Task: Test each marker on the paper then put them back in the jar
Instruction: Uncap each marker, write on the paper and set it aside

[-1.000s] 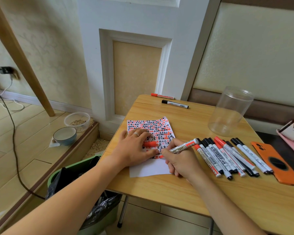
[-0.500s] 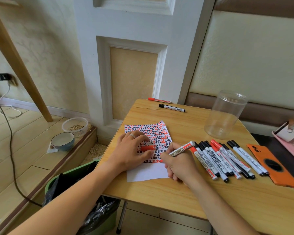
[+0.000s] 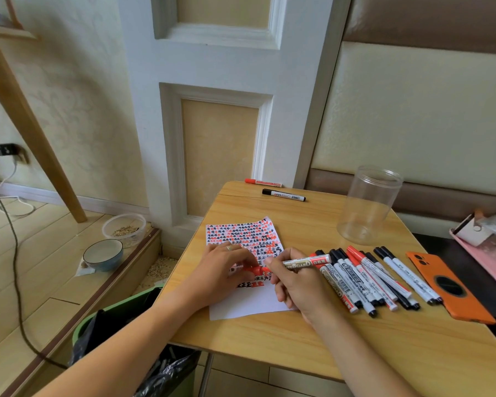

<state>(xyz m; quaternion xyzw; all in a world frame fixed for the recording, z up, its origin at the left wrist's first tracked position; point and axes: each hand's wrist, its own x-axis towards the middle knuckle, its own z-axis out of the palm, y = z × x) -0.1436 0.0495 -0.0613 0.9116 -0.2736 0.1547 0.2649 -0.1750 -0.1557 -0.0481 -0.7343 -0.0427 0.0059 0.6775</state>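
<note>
My right hand grips a red whiteboard marker, held nearly level above the paper. Its red tip points left and meets a red cap, which the fingertips of my left hand pinch just over the sheet. The upper part of the paper is covered with red and black test marks. A clear, empty jar stands upright at the back right of the table. Several capped red and black markers lie in a row right of my right hand.
A red marker and a black marker lie at the far edge of the wooden table. An orange phone lies right of the marker row. A pink tray sits beyond it. A green bin stands below the table's left side.
My right hand has lifted the marker's tip off the paper and swung it level toward the cap in my left hand. The view has tilted upward.
</note>
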